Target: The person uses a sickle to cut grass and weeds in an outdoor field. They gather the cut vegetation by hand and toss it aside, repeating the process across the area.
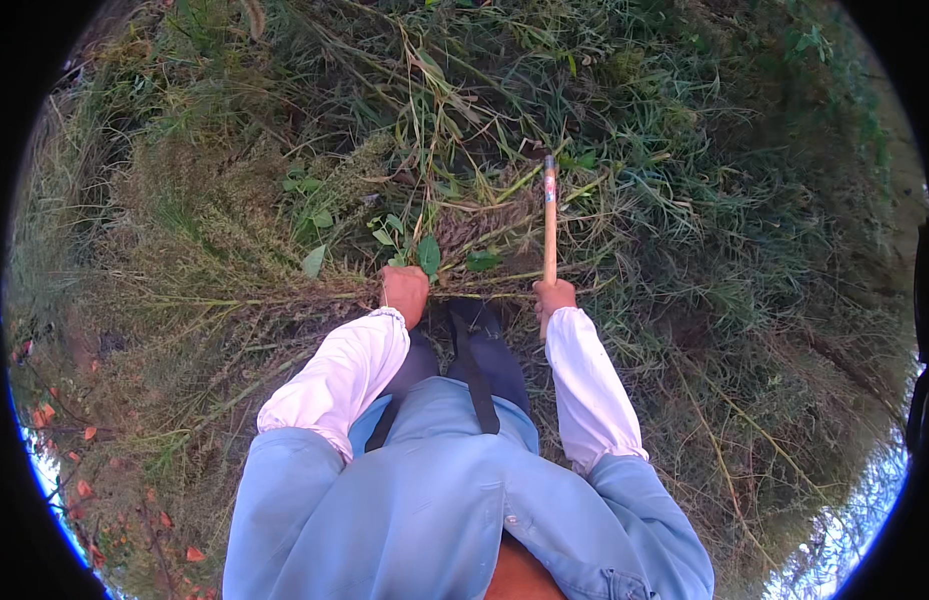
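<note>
My left hand (405,291), in a white sleeve cover, is closed on a bunch of weed stems (427,180) with a few broad green leaves (429,255) at its top. My right hand (555,297) grips the lower part of a straight wooden handle (550,240). A small label and a dark metal collar sit at the handle's far end, which points away from me. Any blade there cannot be made out among the grass. Several long woody stalks (494,295) lie crosswise between and beneath my hands, just in front of my legs.
Dense grass (697,225) spreads ahead and to the right. Feathery brushy weeds (201,232) fill the left side. Orange-red leaves (84,489) show at the lower left, and thin yellowish stalks (723,461) lie at the lower right. Dark straps (473,375) hang at my front.
</note>
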The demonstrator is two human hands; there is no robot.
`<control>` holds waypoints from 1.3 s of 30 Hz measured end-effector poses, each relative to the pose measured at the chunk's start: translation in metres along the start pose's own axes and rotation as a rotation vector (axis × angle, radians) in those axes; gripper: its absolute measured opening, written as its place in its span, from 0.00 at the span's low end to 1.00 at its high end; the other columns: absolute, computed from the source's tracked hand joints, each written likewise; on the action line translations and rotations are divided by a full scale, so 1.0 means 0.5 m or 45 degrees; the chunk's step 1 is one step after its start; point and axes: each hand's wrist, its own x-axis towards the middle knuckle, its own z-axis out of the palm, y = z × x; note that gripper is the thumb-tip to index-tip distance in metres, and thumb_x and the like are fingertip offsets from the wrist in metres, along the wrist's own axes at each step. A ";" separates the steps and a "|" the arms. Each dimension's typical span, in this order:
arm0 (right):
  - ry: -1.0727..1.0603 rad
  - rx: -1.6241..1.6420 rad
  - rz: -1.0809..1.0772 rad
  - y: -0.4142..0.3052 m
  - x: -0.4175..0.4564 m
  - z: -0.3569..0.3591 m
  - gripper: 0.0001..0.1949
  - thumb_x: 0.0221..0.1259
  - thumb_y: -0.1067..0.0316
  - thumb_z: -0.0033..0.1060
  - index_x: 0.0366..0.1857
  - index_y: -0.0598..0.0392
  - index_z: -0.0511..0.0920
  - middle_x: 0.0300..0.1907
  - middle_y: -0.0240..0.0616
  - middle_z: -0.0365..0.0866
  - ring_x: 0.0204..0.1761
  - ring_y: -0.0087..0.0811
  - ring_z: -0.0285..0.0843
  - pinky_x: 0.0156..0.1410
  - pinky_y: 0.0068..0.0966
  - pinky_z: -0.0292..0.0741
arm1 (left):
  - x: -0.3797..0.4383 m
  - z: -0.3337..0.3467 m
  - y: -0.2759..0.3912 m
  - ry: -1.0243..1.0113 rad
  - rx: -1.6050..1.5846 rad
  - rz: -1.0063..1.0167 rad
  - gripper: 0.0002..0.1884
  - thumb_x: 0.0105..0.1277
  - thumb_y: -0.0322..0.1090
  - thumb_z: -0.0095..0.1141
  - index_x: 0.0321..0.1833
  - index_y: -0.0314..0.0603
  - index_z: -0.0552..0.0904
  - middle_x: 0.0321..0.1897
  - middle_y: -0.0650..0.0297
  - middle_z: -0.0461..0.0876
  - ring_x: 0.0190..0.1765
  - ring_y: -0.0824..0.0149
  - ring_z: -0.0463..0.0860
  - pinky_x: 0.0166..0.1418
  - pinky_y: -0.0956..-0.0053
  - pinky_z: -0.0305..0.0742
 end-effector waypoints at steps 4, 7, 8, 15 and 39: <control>-0.006 -0.136 0.106 -0.109 0.093 -0.053 0.10 0.54 0.66 0.59 0.24 0.62 0.73 0.15 0.40 0.73 0.14 0.34 0.71 0.19 0.31 0.69 | -0.010 0.022 -0.004 0.005 -0.026 0.029 0.05 0.56 0.34 0.52 0.33 0.43 0.78 0.26 0.63 0.80 0.31 0.64 0.80 0.35 0.67 0.66; -0.026 -0.273 0.161 -0.204 0.137 -0.077 0.12 0.56 0.64 0.58 0.20 0.59 0.72 0.14 0.40 0.72 0.13 0.35 0.69 0.19 0.33 0.68 | -0.012 0.029 -0.002 -0.018 -0.053 0.017 0.06 0.55 0.34 0.52 0.33 0.42 0.78 0.26 0.62 0.80 0.32 0.64 0.80 0.36 0.67 0.67; -0.001 -0.333 0.206 -0.216 0.163 -0.079 0.13 0.56 0.64 0.58 0.19 0.59 0.72 0.14 0.40 0.72 0.13 0.36 0.69 0.19 0.33 0.68 | -0.015 0.041 -0.001 -0.023 -0.063 0.012 0.06 0.56 0.34 0.52 0.33 0.42 0.78 0.26 0.62 0.80 0.32 0.65 0.80 0.36 0.67 0.66; 0.222 -0.850 0.094 -0.102 0.387 -0.124 0.13 0.50 0.64 0.63 0.27 0.66 0.76 0.21 0.45 0.79 0.17 0.36 0.77 0.22 0.33 0.71 | -0.005 0.039 -0.006 -0.088 0.003 -0.038 0.08 0.56 0.36 0.53 0.35 0.41 0.78 0.26 0.63 0.80 0.31 0.66 0.80 0.38 0.67 0.67; -0.127 0.010 0.088 -0.254 0.095 -0.154 0.07 0.58 0.66 0.57 0.31 0.52 0.68 0.19 0.28 0.67 0.14 0.20 0.63 0.16 0.24 0.63 | 0.006 0.053 0.014 -0.258 0.054 -0.028 0.10 0.57 0.36 0.51 0.38 0.38 0.79 0.27 0.63 0.80 0.32 0.65 0.79 0.36 0.66 0.65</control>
